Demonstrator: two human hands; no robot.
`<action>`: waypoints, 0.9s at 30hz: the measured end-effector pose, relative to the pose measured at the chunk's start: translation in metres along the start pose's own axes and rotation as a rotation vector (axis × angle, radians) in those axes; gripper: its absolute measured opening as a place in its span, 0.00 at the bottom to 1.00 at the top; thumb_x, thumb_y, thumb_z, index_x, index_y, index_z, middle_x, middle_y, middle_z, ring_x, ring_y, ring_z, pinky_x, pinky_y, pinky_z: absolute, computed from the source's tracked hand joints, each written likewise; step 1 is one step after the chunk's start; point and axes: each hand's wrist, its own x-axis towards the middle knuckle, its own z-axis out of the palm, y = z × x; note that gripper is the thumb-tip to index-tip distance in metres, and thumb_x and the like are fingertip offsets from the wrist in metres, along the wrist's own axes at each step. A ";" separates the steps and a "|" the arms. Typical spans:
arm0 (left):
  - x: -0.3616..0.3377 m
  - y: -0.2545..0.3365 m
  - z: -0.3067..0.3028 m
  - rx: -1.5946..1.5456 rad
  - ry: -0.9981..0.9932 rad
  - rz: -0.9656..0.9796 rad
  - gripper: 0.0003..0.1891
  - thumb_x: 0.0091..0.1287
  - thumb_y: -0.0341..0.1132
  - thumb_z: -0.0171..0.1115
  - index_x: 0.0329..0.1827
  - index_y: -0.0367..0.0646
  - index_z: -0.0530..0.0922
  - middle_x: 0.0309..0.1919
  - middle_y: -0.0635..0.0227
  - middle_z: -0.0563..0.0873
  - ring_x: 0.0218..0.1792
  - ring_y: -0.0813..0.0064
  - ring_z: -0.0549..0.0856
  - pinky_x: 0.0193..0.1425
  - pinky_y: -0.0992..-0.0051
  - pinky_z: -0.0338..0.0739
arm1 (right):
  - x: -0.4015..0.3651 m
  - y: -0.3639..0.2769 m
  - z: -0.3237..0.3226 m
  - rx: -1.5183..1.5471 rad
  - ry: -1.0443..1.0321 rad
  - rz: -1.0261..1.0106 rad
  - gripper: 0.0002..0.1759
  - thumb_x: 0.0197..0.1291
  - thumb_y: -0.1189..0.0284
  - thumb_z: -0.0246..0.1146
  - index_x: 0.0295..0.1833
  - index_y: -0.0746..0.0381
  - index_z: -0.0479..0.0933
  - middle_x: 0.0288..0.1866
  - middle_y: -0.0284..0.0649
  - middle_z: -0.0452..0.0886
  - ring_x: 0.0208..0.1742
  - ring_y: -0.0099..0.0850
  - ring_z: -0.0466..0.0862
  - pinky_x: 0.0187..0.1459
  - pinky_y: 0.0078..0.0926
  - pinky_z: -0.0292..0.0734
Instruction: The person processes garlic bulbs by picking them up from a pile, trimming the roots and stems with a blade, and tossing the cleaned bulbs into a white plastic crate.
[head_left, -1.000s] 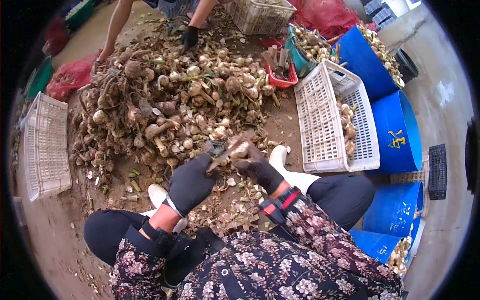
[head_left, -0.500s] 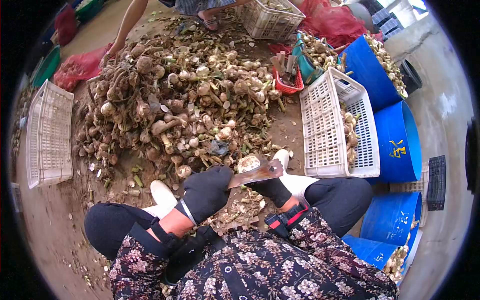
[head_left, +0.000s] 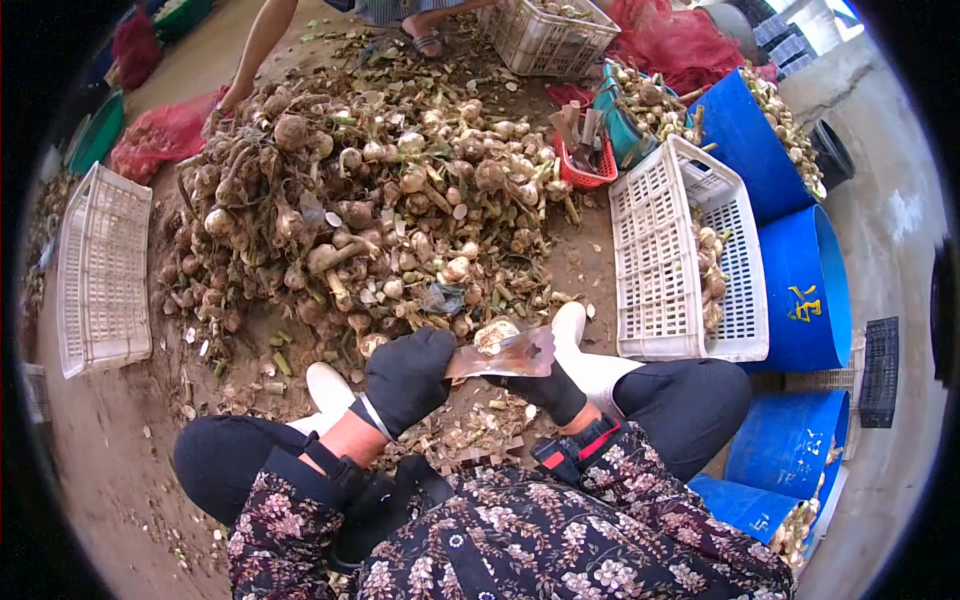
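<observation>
My left hand point(head_left: 410, 378), in a black glove, is closed around the handle end of a broad metal blade point(head_left: 515, 356). The blade points right, across the top of my right hand. My right hand point(head_left: 548, 392), also gloved in black, is closed under a pale, cut bulb point(head_left: 495, 336) that shows just behind the blade; the blade partly hides its fingers. Beyond both hands lies a large pile of muddy bulbs with stalks point(head_left: 400, 200). Trimmings point(head_left: 470, 420) are scattered on the ground between my legs.
White crates stand at left point(head_left: 105, 270) and right point(head_left: 655, 260). A red basket point(head_left: 590, 170) holds blades or tools. Blue barrels point(head_left: 800, 290) line the right side. Another person's foot point(head_left: 425, 38) and hand point(head_left: 212, 120) are beyond the pile, near a red net bag point(head_left: 165, 135).
My left hand has shifted slightly left and up, and the blade now lies a little lower and flatter over my right hand. The view has shifted slightly.
</observation>
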 end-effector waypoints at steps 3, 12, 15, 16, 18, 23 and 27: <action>-0.001 -0.011 0.008 -0.036 -0.026 -0.129 0.09 0.57 0.34 0.60 0.39 0.42 0.77 0.34 0.53 0.83 0.35 0.53 0.84 0.36 0.58 0.77 | 0.002 0.000 -0.001 0.003 0.007 -0.135 0.14 0.49 0.69 0.68 0.39 0.66 0.78 0.33 0.39 0.82 0.34 0.35 0.83 0.37 0.29 0.77; 0.012 -0.019 -0.004 -0.404 0.176 -0.406 0.15 0.56 0.39 0.66 0.41 0.40 0.77 0.29 0.49 0.83 0.36 0.50 0.85 0.37 0.62 0.77 | 0.010 -0.013 -0.032 0.230 0.153 -0.001 0.18 0.49 0.69 0.71 0.46 0.62 0.78 0.40 0.43 0.84 0.40 0.36 0.85 0.44 0.31 0.79; 0.009 0.015 -0.015 -0.023 0.070 -0.078 0.11 0.56 0.36 0.64 0.38 0.43 0.75 0.26 0.55 0.81 0.32 0.55 0.85 0.33 0.62 0.77 | 0.014 0.010 -0.020 -0.150 0.315 -0.149 0.23 0.46 0.66 0.74 0.47 0.64 0.78 0.39 0.43 0.83 0.38 0.33 0.85 0.44 0.29 0.79; 0.008 0.023 -0.018 0.002 0.100 -0.005 0.12 0.52 0.36 0.66 0.38 0.46 0.76 0.28 0.60 0.80 0.31 0.56 0.83 0.32 0.61 0.75 | 0.009 0.024 -0.013 -0.226 0.382 -0.197 0.27 0.45 0.64 0.74 0.50 0.66 0.76 0.42 0.41 0.81 0.39 0.31 0.83 0.42 0.28 0.79; 0.008 0.031 -0.020 0.018 0.057 0.005 0.11 0.52 0.35 0.64 0.38 0.46 0.75 0.28 0.60 0.79 0.29 0.56 0.82 0.29 0.60 0.74 | 0.004 0.038 -0.002 0.175 0.259 -0.016 0.29 0.47 0.65 0.74 0.53 0.65 0.74 0.46 0.39 0.79 0.40 0.29 0.80 0.42 0.27 0.78; 0.009 0.026 -0.017 0.027 0.005 0.008 0.11 0.52 0.34 0.64 0.37 0.46 0.75 0.29 0.59 0.80 0.30 0.55 0.82 0.29 0.59 0.74 | 0.007 0.057 0.019 0.769 0.153 0.259 0.20 0.47 0.68 0.73 0.47 0.60 0.78 0.40 0.37 0.81 0.40 0.28 0.81 0.42 0.29 0.78; 0.011 0.010 -0.007 0.042 0.063 0.069 0.09 0.53 0.33 0.63 0.36 0.45 0.74 0.27 0.59 0.80 0.28 0.56 0.84 0.29 0.60 0.75 | 0.003 0.012 -0.006 -0.002 0.170 0.038 0.14 0.49 0.68 0.70 0.41 0.61 0.79 0.41 0.45 0.82 0.42 0.41 0.83 0.43 0.36 0.78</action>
